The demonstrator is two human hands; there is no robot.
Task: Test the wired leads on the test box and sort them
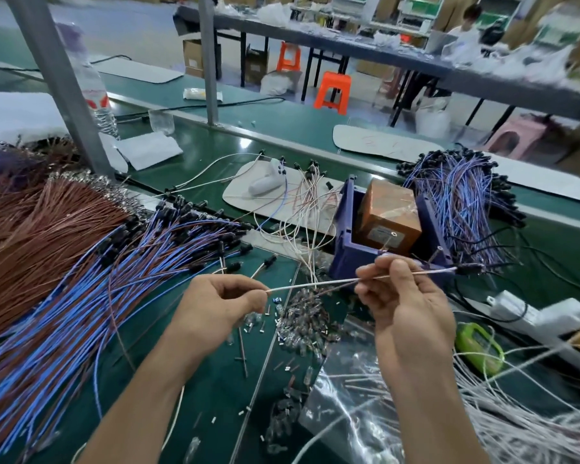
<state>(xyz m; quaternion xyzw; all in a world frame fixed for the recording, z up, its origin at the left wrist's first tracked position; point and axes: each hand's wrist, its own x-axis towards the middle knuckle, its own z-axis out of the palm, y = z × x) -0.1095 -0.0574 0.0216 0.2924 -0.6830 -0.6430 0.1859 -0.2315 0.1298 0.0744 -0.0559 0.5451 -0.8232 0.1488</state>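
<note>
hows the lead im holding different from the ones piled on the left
The held lead looks pale white; the left pile is blue and brown. The held lead is stretched straight between the left hand and right hand, off the green bench; the left pile lies fanned out on it. The held lead is single; the left pile holds very many. Both end in black tips.

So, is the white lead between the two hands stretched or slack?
Stretched: the left hand and right hand pinch the white lead, which runs almost straight between them.
</note>
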